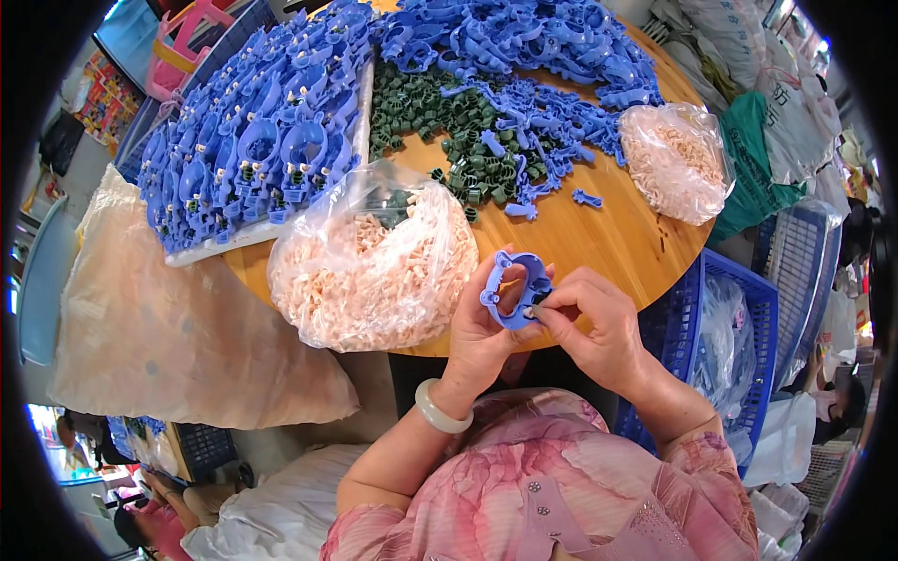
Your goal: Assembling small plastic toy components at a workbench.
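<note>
My left hand point(483, 329) is wrapped round a blue plastic ring-shaped part point(503, 316), holding it up over the table's near edge. At the ring's right side my right hand point(591, 323) pinches a small pale piece point(531, 311) against it, with a bit of dark green showing there too. A clear bag of small pale pink pieces point(374, 271) lies just left of my left hand. Beyond my hands are a heap of dark green clips point(472, 150) and a pile of small blue parts point(552, 122).
Rows of blue assemblies fill a white-edged board point(217, 245) at the left of the round wooden table point(617, 238). More blue rings point(524, 37) are piled at the back. A second bag of pale pieces point(675, 164) lies right, above a blue crate point(762, 318). Another person point(154, 524) sits lower left.
</note>
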`<state>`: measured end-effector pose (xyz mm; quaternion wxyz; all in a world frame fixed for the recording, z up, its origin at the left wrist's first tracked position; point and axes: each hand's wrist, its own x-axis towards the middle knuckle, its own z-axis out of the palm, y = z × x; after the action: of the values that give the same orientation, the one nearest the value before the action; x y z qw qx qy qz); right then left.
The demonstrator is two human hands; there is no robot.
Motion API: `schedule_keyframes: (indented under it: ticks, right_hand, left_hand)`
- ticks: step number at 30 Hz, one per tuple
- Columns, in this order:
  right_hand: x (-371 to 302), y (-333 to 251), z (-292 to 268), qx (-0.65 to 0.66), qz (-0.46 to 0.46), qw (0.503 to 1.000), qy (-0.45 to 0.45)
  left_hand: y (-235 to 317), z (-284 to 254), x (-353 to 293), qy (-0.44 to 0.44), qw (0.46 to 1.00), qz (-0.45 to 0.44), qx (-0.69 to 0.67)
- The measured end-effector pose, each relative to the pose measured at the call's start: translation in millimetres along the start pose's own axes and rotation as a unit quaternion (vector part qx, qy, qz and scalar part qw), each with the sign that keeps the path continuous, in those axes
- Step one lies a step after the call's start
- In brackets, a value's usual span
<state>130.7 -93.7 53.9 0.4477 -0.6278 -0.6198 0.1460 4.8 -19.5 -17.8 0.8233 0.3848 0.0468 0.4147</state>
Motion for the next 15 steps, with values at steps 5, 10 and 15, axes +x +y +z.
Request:
schedule_keyframes:
  ticks: [5,10,15]
  right_hand:
    - [-1.7,-3.0,0.3,0.003,0.011,1.000,-0.004]
    - [-3.3,-1.3,0.1,-0.015,0.002,1.000,-0.013]
    - [4.6,-1.8,-2.2,-0.057,-0.104,0.993,-0.013]
  left_hand:
    - [-1.3,1.0,-1.1,0.003,1.000,0.006,0.005]
    - [-1.8,2.2,-0.8,0.003,1.000,0.011,0.003]
    - [-2.1,0.7,-2.0,-0.004,1.000,0.010,0.008]
